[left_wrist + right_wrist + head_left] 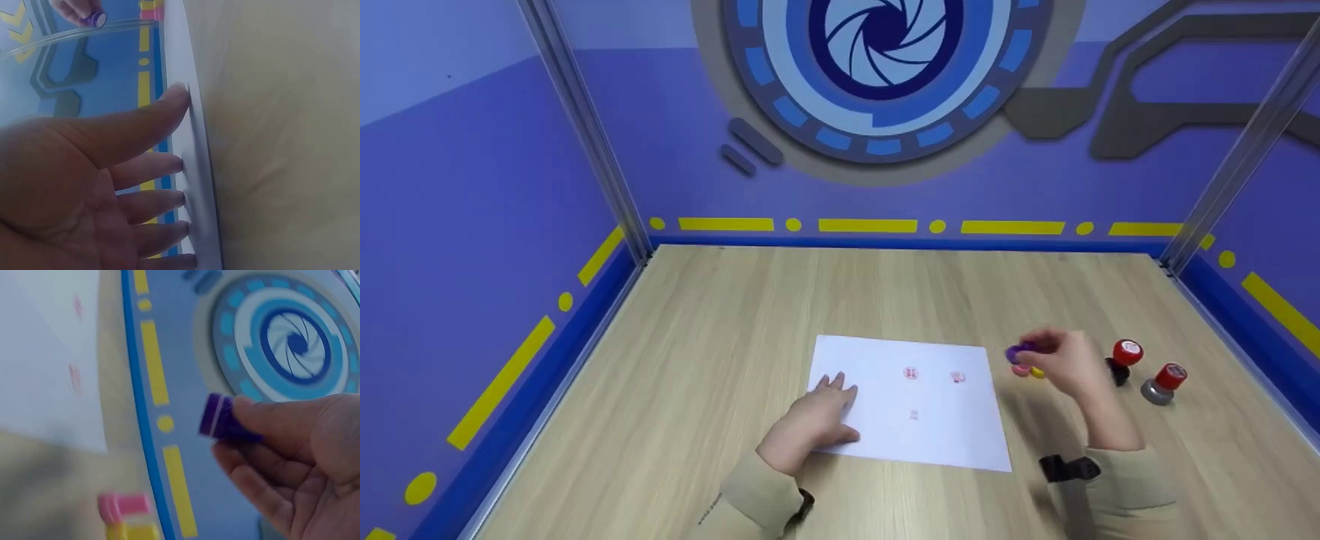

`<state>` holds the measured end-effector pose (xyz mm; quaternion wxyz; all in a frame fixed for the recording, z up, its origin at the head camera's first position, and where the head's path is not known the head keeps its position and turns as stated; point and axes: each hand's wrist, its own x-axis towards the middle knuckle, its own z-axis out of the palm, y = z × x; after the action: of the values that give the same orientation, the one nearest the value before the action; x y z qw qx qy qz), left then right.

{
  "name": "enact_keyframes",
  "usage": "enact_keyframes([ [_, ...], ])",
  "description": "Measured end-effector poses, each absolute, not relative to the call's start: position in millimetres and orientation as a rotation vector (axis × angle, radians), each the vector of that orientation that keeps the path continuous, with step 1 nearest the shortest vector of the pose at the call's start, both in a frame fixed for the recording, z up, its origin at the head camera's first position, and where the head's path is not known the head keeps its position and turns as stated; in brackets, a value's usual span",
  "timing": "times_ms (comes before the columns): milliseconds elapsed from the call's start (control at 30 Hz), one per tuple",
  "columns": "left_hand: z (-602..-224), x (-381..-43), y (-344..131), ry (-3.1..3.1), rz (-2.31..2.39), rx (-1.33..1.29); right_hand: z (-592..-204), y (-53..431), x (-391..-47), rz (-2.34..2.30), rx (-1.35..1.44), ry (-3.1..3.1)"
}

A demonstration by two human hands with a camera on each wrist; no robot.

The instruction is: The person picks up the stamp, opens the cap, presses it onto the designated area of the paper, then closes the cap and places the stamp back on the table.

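Observation:
A white sheet of paper (877,436) lies on the table and bears three small reddish stamp prints. My left hand (816,416) rests on its left side, fingers spread; the left wrist view shows the thumb (177,95) right at the paper's near edge. Off to the right of the sheet, my right hand (1069,361) pinches a small purple stamp (215,417) between thumb and fingers, raised above the table. Beneath that hand lie a pink stamp (126,506) and a yellow stamp (134,532), side by side and partly covered in the head view.
Farther right stand two larger stamps: a red-topped one with a black base (1127,352) and a red one with a grey base (1164,384). Blue printed panels wall the wooden table (720,322) at the back and both sides, with metal posts at the corners.

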<state>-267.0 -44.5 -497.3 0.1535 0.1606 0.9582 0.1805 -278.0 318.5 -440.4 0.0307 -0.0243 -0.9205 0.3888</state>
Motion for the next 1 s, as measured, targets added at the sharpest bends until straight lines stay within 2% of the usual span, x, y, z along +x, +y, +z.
enact_keyframes([
  [233, -498, -265, -42, 2.762, 0.461, 0.449, -436, 384, -271, 0.926, -0.316, -3.079],
  [467, -497, -265, -41, 2.761, 0.444, 0.462, -445, 427, -262, 0.902, -0.492, -3.113],
  [767, -497, -264, -42, 2.758, 0.460, 0.467, -465, 438, -263, 0.860, -0.592, -2.983],
  [1000, -494, -264, -42, 2.760, 0.425, 0.479, -474, 438, -265, 0.801, -0.522, -2.950],
])
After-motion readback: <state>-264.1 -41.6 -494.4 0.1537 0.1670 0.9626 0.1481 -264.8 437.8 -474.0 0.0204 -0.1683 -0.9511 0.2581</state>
